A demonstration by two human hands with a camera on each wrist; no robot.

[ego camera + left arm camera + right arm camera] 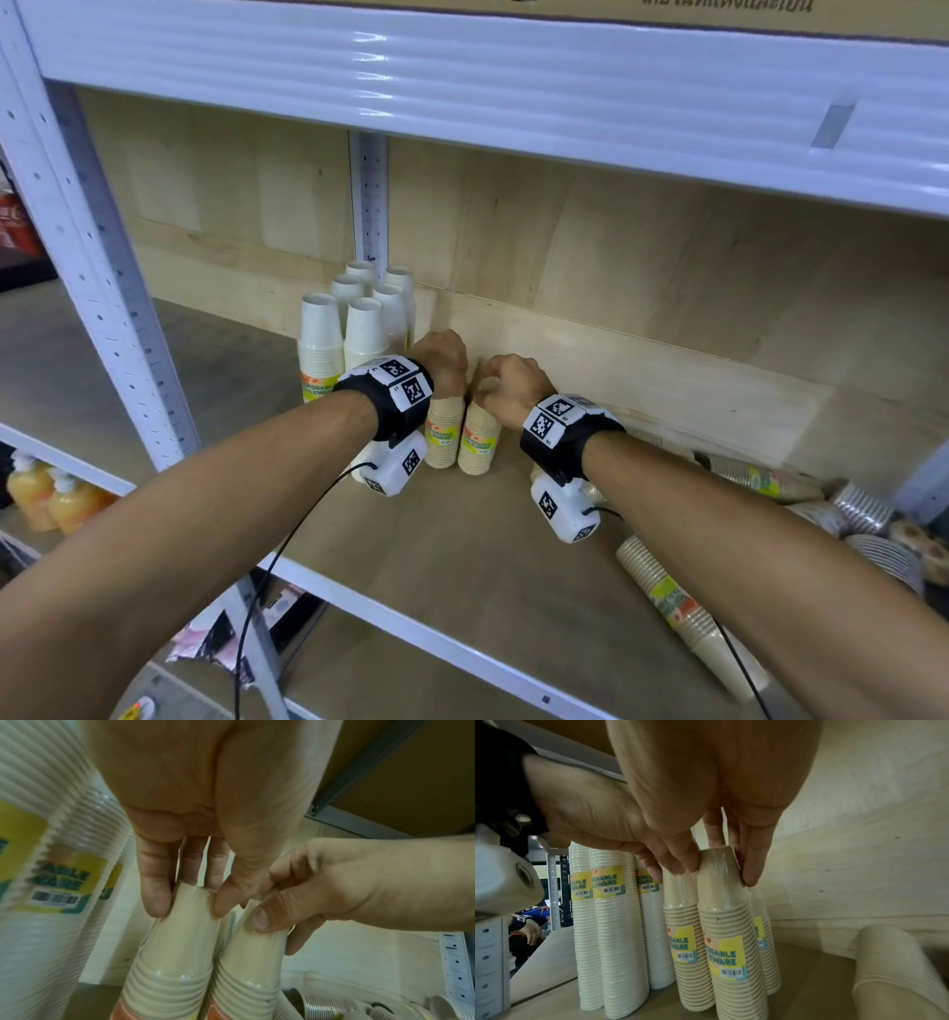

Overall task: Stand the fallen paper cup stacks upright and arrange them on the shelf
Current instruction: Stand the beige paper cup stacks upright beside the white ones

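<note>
Two wrapped beige cup stacks stand upright side by side on the wooden shelf (462,565). My left hand (441,360) pinches the top of the left beige stack (441,437) (177,939) from above. My right hand (508,385) (718,866) grips the top of the right beige stack (478,444) (729,923) between thumb and fingers. A third beige stack (766,943) stands just behind it. Several taller white cup stacks (359,318) (613,923) stand upright to the left, near the back wall. Fallen stacks (683,611) (760,478) lie on the shelf to the right.
The upper shelf beam (462,67) hangs low over the hands. A white perforated upright (87,257) bounds the left side. Foil trays (862,509) sit at the far right. One fallen beige stack (898,973) lies close to my right wrist.
</note>
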